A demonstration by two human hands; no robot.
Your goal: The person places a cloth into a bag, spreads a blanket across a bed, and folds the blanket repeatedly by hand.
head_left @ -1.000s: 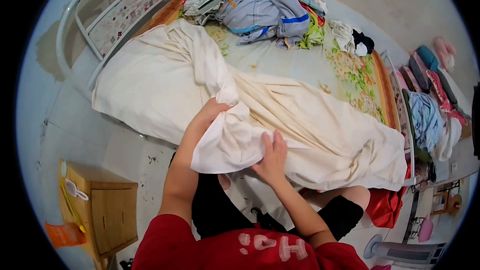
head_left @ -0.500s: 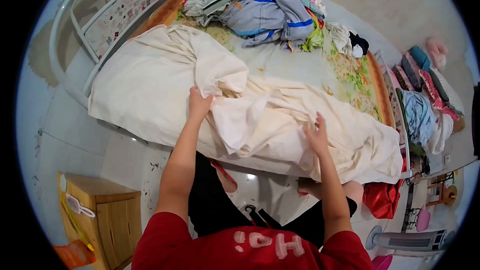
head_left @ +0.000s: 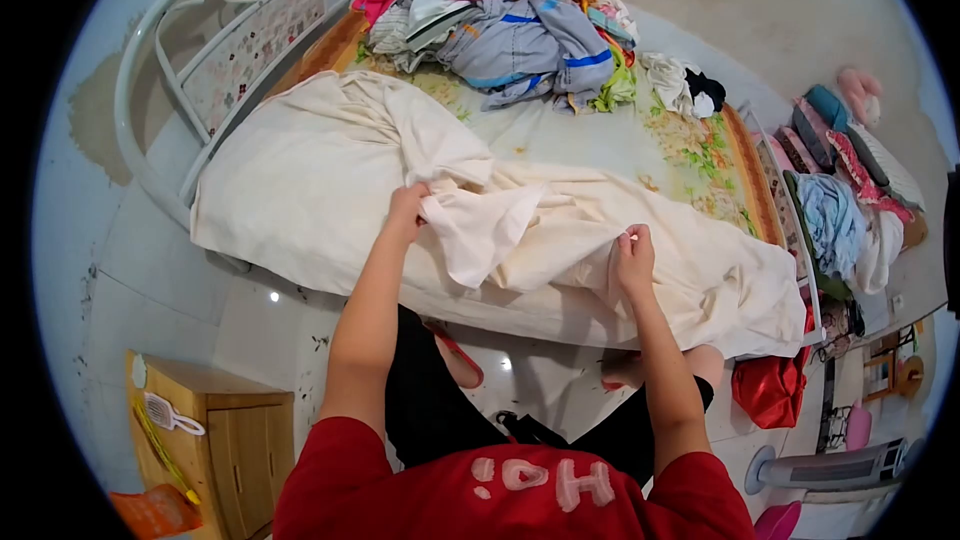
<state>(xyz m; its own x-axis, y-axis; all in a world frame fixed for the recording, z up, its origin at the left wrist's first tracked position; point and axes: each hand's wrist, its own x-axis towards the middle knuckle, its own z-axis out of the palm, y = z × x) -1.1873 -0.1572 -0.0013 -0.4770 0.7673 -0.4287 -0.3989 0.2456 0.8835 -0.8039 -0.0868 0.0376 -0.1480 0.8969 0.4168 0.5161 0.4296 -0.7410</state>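
Note:
A cream bed sheet [head_left: 290, 175] lies bunched and creased along the near side of the bed, part of it hanging over the near edge. My left hand [head_left: 408, 210] is closed on a fold of it near the middle, where a paler flap hangs down to the right. Farther right, my right hand [head_left: 635, 258] pinches another fold of the same sheet, fingers drawn together. Beyond the sheet, the flowered mattress cover [head_left: 700, 155] shows on the bed.
A heap of clothes and bedding [head_left: 530, 45] sits at the bed's far side. White metal bed rails [head_left: 130, 120] stand at left. Folded cloths and pillows [head_left: 840, 210] lie past the right end. A wooden cabinet [head_left: 240, 440] is at lower left, a tower fan [head_left: 830, 467] at lower right.
My right hand, with fingers spread before, has closed on the sheet. My left hand keeps its hold on the fold. The view has shifted slightly.

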